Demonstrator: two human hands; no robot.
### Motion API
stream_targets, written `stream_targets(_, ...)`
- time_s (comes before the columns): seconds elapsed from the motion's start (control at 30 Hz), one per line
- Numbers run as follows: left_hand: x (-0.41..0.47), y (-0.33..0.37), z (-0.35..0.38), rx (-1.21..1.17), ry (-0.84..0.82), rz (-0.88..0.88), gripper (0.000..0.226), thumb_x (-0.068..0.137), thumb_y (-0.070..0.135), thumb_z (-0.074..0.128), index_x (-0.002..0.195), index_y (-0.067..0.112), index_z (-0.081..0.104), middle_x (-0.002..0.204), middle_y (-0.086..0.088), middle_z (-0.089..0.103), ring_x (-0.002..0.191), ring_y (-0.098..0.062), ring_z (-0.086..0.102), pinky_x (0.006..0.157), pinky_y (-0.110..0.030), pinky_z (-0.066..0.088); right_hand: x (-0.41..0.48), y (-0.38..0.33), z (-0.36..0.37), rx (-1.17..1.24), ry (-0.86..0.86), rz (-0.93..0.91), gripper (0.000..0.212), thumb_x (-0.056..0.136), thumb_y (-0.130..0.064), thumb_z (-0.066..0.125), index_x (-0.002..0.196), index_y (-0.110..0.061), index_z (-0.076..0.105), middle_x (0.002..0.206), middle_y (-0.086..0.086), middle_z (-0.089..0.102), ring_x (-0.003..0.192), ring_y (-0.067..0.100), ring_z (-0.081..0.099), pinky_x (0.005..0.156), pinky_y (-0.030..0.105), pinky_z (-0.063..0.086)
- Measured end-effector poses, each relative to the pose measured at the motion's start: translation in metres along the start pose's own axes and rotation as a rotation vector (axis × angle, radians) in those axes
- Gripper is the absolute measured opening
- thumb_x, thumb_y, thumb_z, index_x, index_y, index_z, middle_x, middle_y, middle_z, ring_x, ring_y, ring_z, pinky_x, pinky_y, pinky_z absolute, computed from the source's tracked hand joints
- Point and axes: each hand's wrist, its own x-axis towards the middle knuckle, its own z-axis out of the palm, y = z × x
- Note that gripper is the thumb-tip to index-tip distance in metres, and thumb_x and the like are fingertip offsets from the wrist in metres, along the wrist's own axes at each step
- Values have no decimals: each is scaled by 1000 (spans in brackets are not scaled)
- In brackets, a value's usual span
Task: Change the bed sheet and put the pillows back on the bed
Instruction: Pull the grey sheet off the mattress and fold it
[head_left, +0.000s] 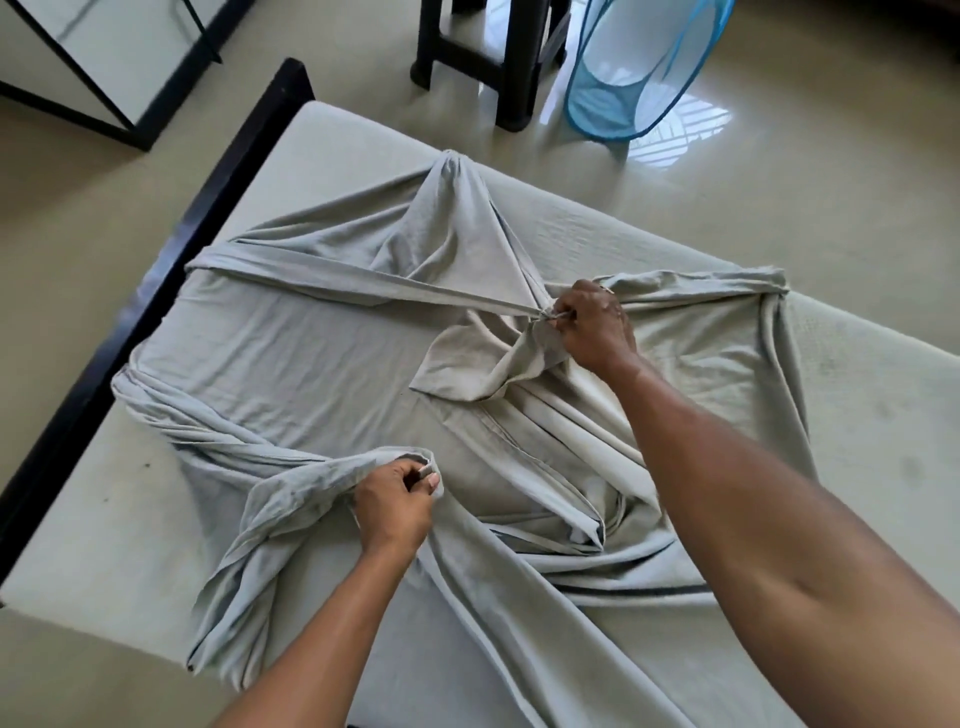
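Observation:
A pale grey bed sheet lies bunched and loose across the middle of the bare mattress. Its corners are drawn in toward the centre, with twisted folds running outward. My right hand pinches a gathered corner of the sheet, and a taut strip of cloth stretches from it to the left. My left hand grips a rolled edge of the sheet nearer to me. No pillows are in view.
The bed's black frame runs along the mattress's left side. A blue mesh laundry hamper lies tipped on the shiny floor beyond the bed, beside a black stool. A black metal frame stands at the far left.

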Motion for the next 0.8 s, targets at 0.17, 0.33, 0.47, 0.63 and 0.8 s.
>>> stream_targets(0.17,-51,32,-14,-13,95,-33,37,89,13,71,61,23,49,69,2,62,74,-25,63,64,-30,36,-24,-35,-51,-3,-40,-156,18,81,-4,59,90,-19,64,100,2,62,101,31,61,77,41,51)
stream_targets(0.33,-109,81,-39,-63,178,54,21,91,19,72,75,12,59,73,0,63,73,-24,58,64,-30,35,-47,-69,-112,39,31,-135,26,78,-2,57,93,-22,65,106,-1,65,105,26,61,80,37,50)
stream_targets(0.47,-172,117,-31,-67,121,254,19,87,10,71,73,13,59,66,5,60,65,-15,55,59,-22,37,-77,-62,-168,128,122,-48,26,74,-2,53,87,-22,64,102,4,68,100,30,63,81,37,51)
stream_targets(0.63,-235,137,-11,-76,164,243,16,87,12,72,74,9,63,70,1,62,69,-21,57,63,-29,37,-127,-15,-237,172,260,60,10,83,-4,59,83,-12,65,96,8,69,95,31,63,77,41,51)
stream_targets(0.8,-290,168,-15,-78,222,359,23,87,10,72,71,18,58,65,4,57,66,-21,56,60,-26,30,-180,5,-302,317,327,129,13,86,-10,61,79,-21,60,95,7,71,92,28,64,76,39,52)
